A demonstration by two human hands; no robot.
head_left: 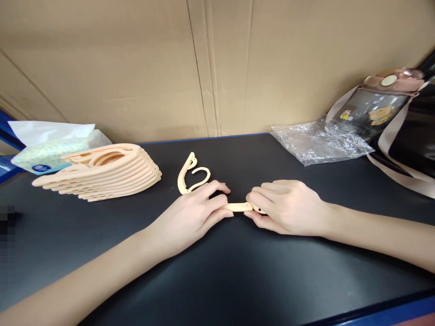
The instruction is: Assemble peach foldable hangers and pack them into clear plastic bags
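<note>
Black matte tabletop (pixel 238 271) backed by a creased brown cardboard wall (pixel 136 68). Far left: stack of peach plastic hangers (pixel 102 174) in front of a white-and-blue soft tissue pack (pixel 44 154). Far right: crumpled clear plastic bag (pixel 319 142) beside a dark tinted water bottle with pink lid (pixel 374 106) and beige strap (pixel 390 167).

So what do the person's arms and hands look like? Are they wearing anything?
No, nothing is worn. The left hand and the right hand are bare, with no gloves, rings or bracelets in view. The left forearm and the right forearm are bare too, with no sleeve or watch as far as the picture reaches. The nails are too small to judge.
</note>
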